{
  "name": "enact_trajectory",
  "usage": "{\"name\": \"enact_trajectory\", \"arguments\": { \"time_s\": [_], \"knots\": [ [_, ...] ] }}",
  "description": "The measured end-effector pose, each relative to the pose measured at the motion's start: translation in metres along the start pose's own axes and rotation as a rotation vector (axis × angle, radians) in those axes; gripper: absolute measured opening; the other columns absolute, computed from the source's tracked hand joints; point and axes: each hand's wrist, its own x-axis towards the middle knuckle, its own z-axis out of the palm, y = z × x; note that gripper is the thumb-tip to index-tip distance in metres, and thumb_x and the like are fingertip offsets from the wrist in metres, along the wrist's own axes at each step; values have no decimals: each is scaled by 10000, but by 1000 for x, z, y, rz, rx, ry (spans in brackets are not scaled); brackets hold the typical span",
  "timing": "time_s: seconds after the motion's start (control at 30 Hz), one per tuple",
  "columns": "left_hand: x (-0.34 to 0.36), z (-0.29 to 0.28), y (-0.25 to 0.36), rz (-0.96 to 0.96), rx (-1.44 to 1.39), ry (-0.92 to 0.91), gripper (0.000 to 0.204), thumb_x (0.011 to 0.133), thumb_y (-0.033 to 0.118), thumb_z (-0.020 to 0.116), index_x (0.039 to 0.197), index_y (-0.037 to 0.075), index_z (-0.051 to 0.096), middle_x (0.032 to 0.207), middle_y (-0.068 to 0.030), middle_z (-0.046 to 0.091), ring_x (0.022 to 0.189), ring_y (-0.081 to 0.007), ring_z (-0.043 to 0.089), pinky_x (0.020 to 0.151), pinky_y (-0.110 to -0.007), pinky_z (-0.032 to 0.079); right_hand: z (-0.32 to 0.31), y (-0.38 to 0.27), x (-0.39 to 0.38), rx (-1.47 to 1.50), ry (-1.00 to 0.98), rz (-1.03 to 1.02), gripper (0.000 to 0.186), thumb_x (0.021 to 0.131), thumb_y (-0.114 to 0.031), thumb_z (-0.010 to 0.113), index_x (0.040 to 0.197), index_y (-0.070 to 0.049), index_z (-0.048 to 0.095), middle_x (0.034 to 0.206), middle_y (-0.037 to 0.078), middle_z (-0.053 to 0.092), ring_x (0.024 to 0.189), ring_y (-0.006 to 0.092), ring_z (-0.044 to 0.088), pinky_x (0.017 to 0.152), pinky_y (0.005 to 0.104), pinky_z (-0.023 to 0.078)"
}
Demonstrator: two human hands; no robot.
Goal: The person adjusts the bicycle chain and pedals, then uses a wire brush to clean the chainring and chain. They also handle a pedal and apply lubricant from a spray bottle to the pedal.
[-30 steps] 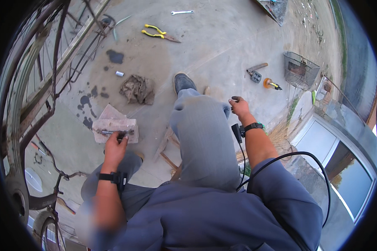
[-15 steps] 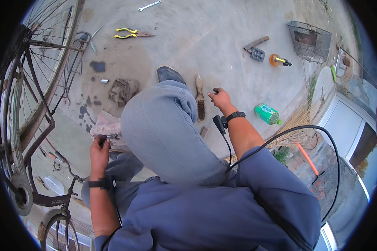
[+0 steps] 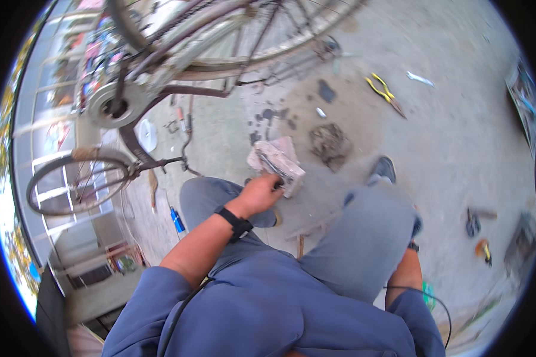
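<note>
Stone block [image 3: 278, 162]: one, pale pinkish-grey, lying on the concrete floor [image 3: 458, 137] just ahead of the person's left knee. Its long axis runs from upper left to lower right. One dark slender metal piece [image 3: 268, 163] lies on its top face, roughly along that axis; its kind is not readable.

Left hand [image 3: 257, 194]: at the block's near edge, touching it, fingers curled at the near end of the metal piece. The block lies straight ahead of and slightly above this grip. Whether the fingers are pinched on the piece: cannot tell.

Right hand: hidden behind the right knee, only the forearm shows; grip unreadable. Left is clearly the nearer hand.

Around: one crumpled dark rag [image 3: 330, 143] right of the block; one pair of yellow-handled pliers [image 3: 384, 93] farther out; one bicycle [image 3: 178, 65] beyond, upper left.
</note>
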Motion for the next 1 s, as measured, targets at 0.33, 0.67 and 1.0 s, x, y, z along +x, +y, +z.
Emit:
{"name": "enact_trajectory", "arguments": {
  "time_s": [0.33, 0.67, 1.0],
  "knots": [
    [-13, -18, 7, 72, -99, 100, 305, 908, 228, 684, 1102, -7, 676, 1034, -237, 707, 974, -412, 675, 859, -462, 536, -106, -38, -20, 161, 210, 49, 496, 870, -292, 736, 1261, -26, 589, 1153, 233, 702, 1103, 399, 669, 943, 454, 522],
    [-82, -88, 67, 354, -937, -85, 370, 1054, 332, 564, 1241, 14, 594, 1106, -115, 702, 920, -171, 707, 739, -305, 554, -338, -376, -226, 84, 709, -1202, 515, 783, 15, 780, 1273, -28, 626, 1157, 129, 697, 1011, 239, 680, 884, 345, 539],
    [-210, -131, -6, 803, -2172, 98, 470, 1061, 456, 512, 1342, 81, 548, 1231, -140, 656, 1116, -284, 660, 916, -432, 565, -161, -519, -475, -34, 143, -2241, 404, 686, -94, 842, 1074, -75, 731, 1207, 144, 697, 1101, 330, 713, 870, 406, 609]
  ]
}}
